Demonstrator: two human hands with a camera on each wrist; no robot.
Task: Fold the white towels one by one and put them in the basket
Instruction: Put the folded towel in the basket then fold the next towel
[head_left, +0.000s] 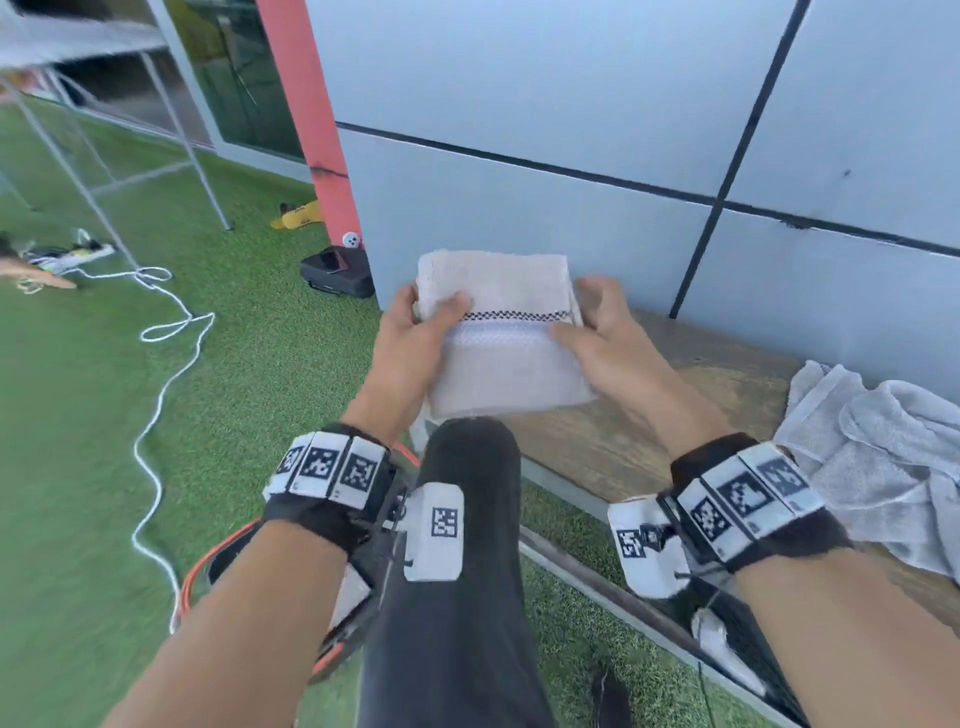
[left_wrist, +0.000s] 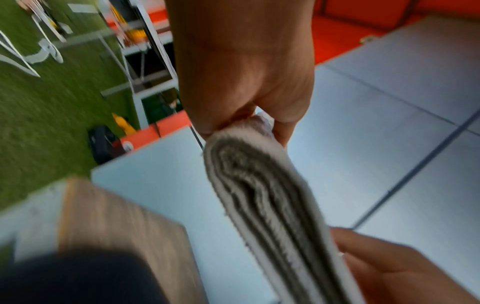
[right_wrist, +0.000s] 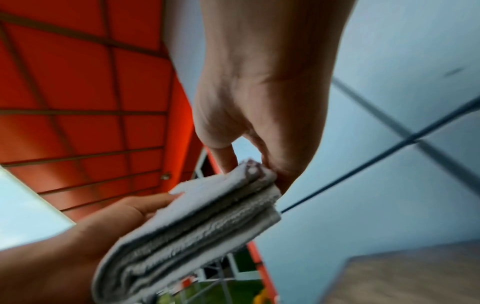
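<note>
A folded white towel (head_left: 501, 338) with a black checkered stripe is held up in front of the grey wall, above my knee. My left hand (head_left: 415, 325) grips its left edge, thumb on top. My right hand (head_left: 592, 332) grips its right edge the same way. In the left wrist view the left hand (left_wrist: 249, 121) pinches the towel's (left_wrist: 272, 205) layered end. In the right wrist view the right hand (right_wrist: 249, 164) pinches the other end of the towel (right_wrist: 194, 226). An orange-rimmed dark object (head_left: 218, 561), possibly the basket, is mostly hidden under my left forearm.
A heap of unfolded white towels (head_left: 872, 457) lies on the wooden bench (head_left: 675, 395) at the right. My knee (head_left: 467, 467) in black trousers is below the towel. A white cable (head_left: 156, 415), a black case (head_left: 337, 273) and metal rack legs (head_left: 104, 182) stand on the green turf.
</note>
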